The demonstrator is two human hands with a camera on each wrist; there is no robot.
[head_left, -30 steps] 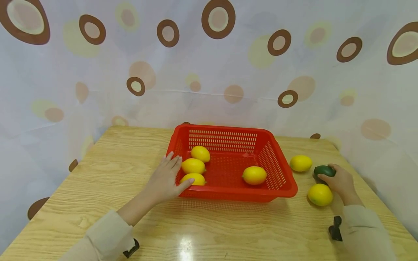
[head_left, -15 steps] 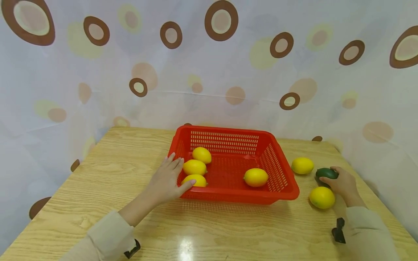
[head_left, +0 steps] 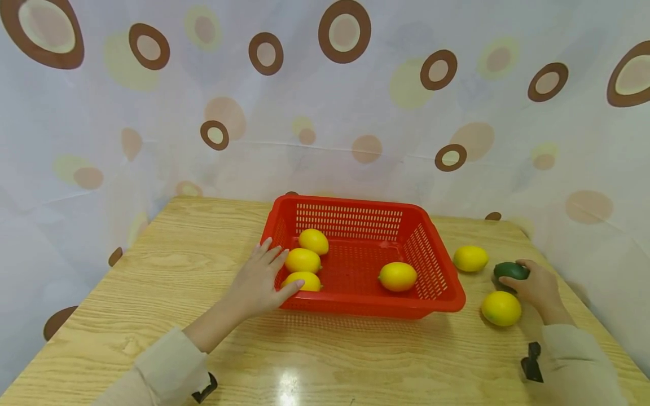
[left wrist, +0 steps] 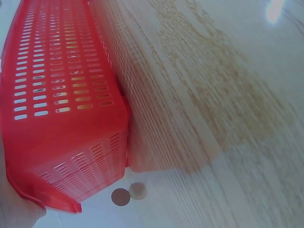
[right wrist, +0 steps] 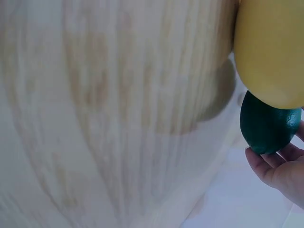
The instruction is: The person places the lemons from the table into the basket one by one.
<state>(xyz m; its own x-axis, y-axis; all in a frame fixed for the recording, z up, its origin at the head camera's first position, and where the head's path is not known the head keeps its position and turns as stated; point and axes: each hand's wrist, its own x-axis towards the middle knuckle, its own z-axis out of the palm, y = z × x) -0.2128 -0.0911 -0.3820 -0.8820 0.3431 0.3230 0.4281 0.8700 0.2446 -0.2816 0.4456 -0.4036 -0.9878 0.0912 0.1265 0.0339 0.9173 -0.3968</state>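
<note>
The red plastic basket (head_left: 355, 301) stands on the wooden table, with several yellow lemons in it, among them one lemon (head_left: 398, 277) on the right. My left hand (head_left: 256, 285) rests over its front left corner, fingers spread and thumb across the front rim. Part of that hand shows beside the basket (left wrist: 61, 137) in the left wrist view. At the right, my right hand (head_left: 539, 285) holds a smooth dark green oval fruit (head_left: 510, 270) between fingers and thumb. In the right wrist view, a yellow lemon (right wrist: 273, 47) partly covers the green fruit (right wrist: 268, 126).
Two yellow lemons lie on the table right of the basket: one lemon (head_left: 470, 258) behind and another lemon (head_left: 501, 308) in front, close to my right hand. A patterned cloth (head_left: 304, 101) hangs behind the wooden table (head_left: 355, 361). The table's right edge runs near my right forearm.
My right hand and the green fruit have shifted slightly to the right, away from the two loose lemons. The left hand stays on the basket. The head view has shifted a little.
</note>
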